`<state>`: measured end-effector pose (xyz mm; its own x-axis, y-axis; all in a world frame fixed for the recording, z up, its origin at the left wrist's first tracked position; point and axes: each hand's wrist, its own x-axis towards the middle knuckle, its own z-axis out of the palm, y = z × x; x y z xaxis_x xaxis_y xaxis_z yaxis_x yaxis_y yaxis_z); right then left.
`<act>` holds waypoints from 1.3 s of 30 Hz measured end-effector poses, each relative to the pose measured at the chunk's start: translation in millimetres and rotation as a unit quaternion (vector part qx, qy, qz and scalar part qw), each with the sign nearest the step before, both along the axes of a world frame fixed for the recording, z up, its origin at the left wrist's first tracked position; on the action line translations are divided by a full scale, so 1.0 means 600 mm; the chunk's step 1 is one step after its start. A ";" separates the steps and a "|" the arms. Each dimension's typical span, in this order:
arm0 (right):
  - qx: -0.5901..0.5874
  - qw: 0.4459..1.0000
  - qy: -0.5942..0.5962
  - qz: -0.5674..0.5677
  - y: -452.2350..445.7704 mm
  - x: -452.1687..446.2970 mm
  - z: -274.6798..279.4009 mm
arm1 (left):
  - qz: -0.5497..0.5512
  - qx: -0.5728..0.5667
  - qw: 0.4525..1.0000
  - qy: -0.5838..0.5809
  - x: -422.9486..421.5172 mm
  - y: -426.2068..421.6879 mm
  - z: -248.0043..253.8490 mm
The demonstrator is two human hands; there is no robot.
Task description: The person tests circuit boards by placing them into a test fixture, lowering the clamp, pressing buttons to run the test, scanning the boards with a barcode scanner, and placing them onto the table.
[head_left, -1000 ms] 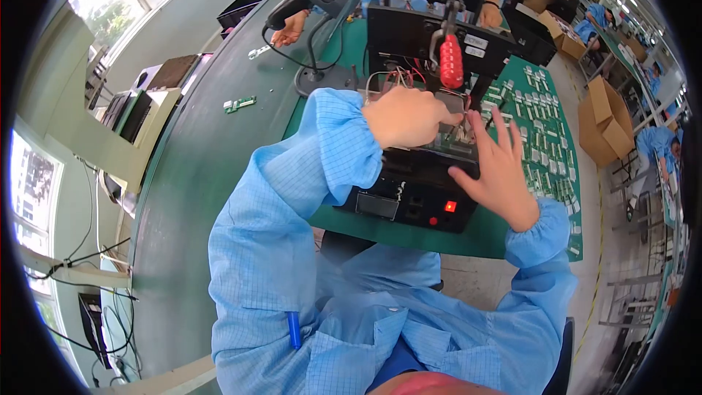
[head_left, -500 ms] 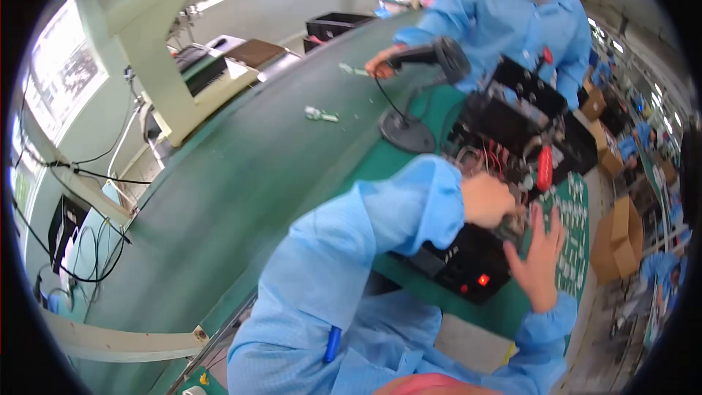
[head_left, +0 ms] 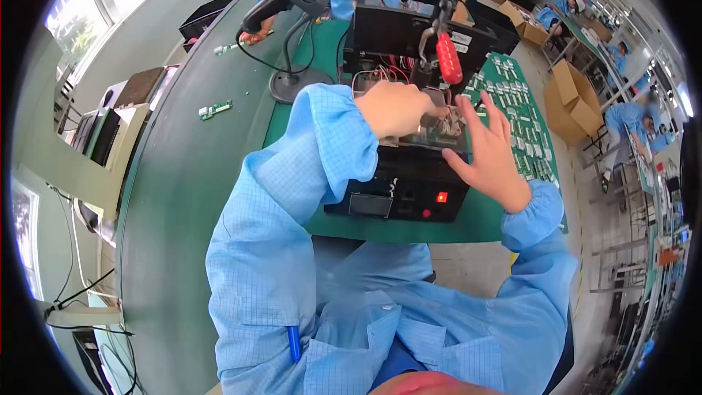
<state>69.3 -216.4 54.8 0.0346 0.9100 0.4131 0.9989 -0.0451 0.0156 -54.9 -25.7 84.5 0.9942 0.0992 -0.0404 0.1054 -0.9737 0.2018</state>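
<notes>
A black test fixture [head_left: 409, 197] with a lit red switch stands before me, its raised black upper part [head_left: 409, 29] at the back. My left hand [head_left: 398, 108] lies over the clear plate in its middle, fingers curled down; what they hold, if anything, is hidden. Beside it my right hand [head_left: 486, 153] is open, thumb and fingers spread at the fixture's right edge. Between the hands some small parts [head_left: 442, 130] show under the clear plate. Just above, a toggle clamp with a red handle [head_left: 449, 58] hangs. Red and white wires [head_left: 391, 73] run behind my left hand.
Rows of small green circuit boards [head_left: 523, 121] lie to the right on the green mat. A barcode scanner [head_left: 296, 0] on a stand is at the back left, near a co-worker's hand [head_left: 256, 33]. One loose board [head_left: 215, 110] lies on the green belt [head_left: 190, 234].
My view has turned, so the fixture now looks straighter and more central. Both hands keep about the same place at the fixture.
</notes>
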 end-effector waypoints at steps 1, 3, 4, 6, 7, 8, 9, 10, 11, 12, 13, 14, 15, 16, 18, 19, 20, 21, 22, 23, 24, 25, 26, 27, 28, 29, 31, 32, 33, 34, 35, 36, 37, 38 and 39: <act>-0.003 1.000 -0.001 0.000 -0.001 0.000 0.003 | -0.021 0.038 0.999 -0.021 0.001 0.003 -0.002; 0.013 1.000 0.019 0.005 0.001 0.004 -0.004 | -0.016 0.040 0.999 -0.017 0.004 0.005 -0.005; 0.031 0.999 0.037 0.013 0.004 0.004 -0.004 | -0.008 0.044 0.999 -0.016 0.004 0.004 -0.001; 0.026 1.000 0.003 -0.007 0.003 0.001 0.001 | 0.002 0.041 0.999 -0.007 0.002 0.000 0.004; 0.012 1.000 0.006 -0.001 0.002 0.002 -0.004 | 0.011 0.038 0.999 0.002 0.001 -0.002 0.006; -0.001 1.000 0.009 0.005 0.001 0.002 -0.007 | 0.010 0.038 0.999 0.003 0.002 0.000 0.001; 0.000 1.000 0.010 0.004 0.001 0.004 -0.007 | 0.005 0.031 0.999 -0.010 0.004 0.004 -0.007; 0.048 0.998 0.026 0.009 0.003 0.006 -0.005 | 0.000 0.023 0.999 -0.023 0.003 0.002 -0.006; 0.096 0.994 0.041 0.014 0.004 0.009 -0.003 | -0.003 0.024 0.999 -0.023 0.002 0.002 -0.004; 0.097 0.994 0.040 0.012 0.003 0.011 0.002 | -0.004 0.022 0.999 -0.028 -0.001 0.000 -0.001; 0.093 0.994 0.055 0.001 0.001 0.013 0.008 | -0.006 0.021 0.999 -0.033 -0.003 -0.006 0.002; 0.090 0.993 0.070 -0.009 0.001 0.015 0.012 | -0.008 0.023 0.999 -0.033 -0.003 -0.012 -0.007; 0.126 0.989 0.072 0.000 0.004 0.017 0.014 | -0.005 0.013 0.989 -0.145 -0.004 -0.018 -0.025; 0.129 0.989 0.072 -0.001 0.006 0.021 0.017 | -0.002 0.002 0.967 -0.254 -0.009 -0.029 -0.037; 0.133 0.977 0.165 0.030 0.012 0.028 0.026 | 0.029 0.014 0.963 -0.266 -0.021 -0.079 -0.038; 0.134 0.977 0.165 0.030 0.017 0.029 0.036 | 0.024 0.016 0.960 -0.279 -0.020 -0.099 -0.053; 0.109 0.971 0.215 -0.002 0.022 0.029 0.050 | 0.021 0.018 0.956 -0.292 -0.019 -0.119 -0.062; 0.082 0.961 0.263 -0.033 0.029 0.031 0.059 | 0.001 0.023 0.939 -0.343 -0.018 -0.135 -0.069; 0.080 0.961 0.263 -0.031 0.039 0.039 0.062 | 0.004 0.021 0.939 -0.343 -0.010 -0.146 -0.078; 0.052 0.972 0.231 0.001 0.051 0.049 0.066 | 0.034 0.052 0.933 -0.354 0.002 -0.155 -0.092; 0.025 0.979 0.198 0.034 0.062 0.058 0.068 | 0.065 0.083 0.925 -0.364 0.012 -0.161 -0.103; 0.021 0.978 0.197 0.059 0.074 0.062 0.064 | 0.086 0.112 0.930 -0.340 0.018 -0.163 -0.105; 0.022 0.979 0.193 0.065 0.079 0.067 0.066 | 0.091 0.116 0.928 -0.344 0.024 -0.166 -0.108; -0.046 0.979 0.192 0.060 0.084 0.071 0.070 | 0.106 0.121 0.933 -0.321 0.029 -0.170 -0.112; -0.115 0.974 0.188 0.056 0.092 0.072 0.076 | 0.122 0.127 0.938 -0.299 0.033 -0.173 -0.116; -0.139 0.973 0.175 0.054 0.098 0.067 0.086 | 0.131 0.136 0.932 -0.308 0.038 -0.179 -0.123; -0.159 0.975 0.147 0.051 0.113 0.061 0.090 | 0.152 0.123 0.930 -0.311 0.050 -0.195 -0.141; -0.178 0.975 0.124 0.038 0.120 0.058 0.087 | 0.163 0.103 0.928 -0.319 0.056 -0.203 -0.149; -0.164 0.979 0.105 0.063 0.128 0.061 0.073 | 0.165 0.114 0.929 -0.312 0.061 -0.209 -0.155; -0.162 0.979 0.101 0.077 0.131 0.055 0.075 | 0.165 0.125 0.929 -0.306 0.067 -0.212 -0.158; -0.168 0.980 0.088 0.063 0.129 0.048 0.081 | 0.156 0.086 0.940 -0.289 0.072 -0.214 -0.157; -0.173 0.981 0.075 0.046 0.128 0.044 0.086 | 0.164 0.091 0.938 -0.293 0.074 -0.215 -0.156; -0.169 0.982 0.069 0.053 0.127 0.047 0.088 | 0.168 0.090 0.934 -0.303 0.077 -0.216 -0.156; -0.169 0.979 0.094 0.056 0.126 0.051 0.090 | 0.170 0.089 0.930 -0.313 0.079 -0.218 -0.158; -0.170 0.976 0.120 0.060 0.127 0.053 0.091 | 0.169 0.108 0.933 -0.300 0.080 -0.217 -0.160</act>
<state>100.9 -140.2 109.3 -0.0213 0.9967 0.0787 0.9735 0.0386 -0.2254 -6.8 -156.1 -11.8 0.7423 0.3528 0.5697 0.3453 -0.9300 0.1261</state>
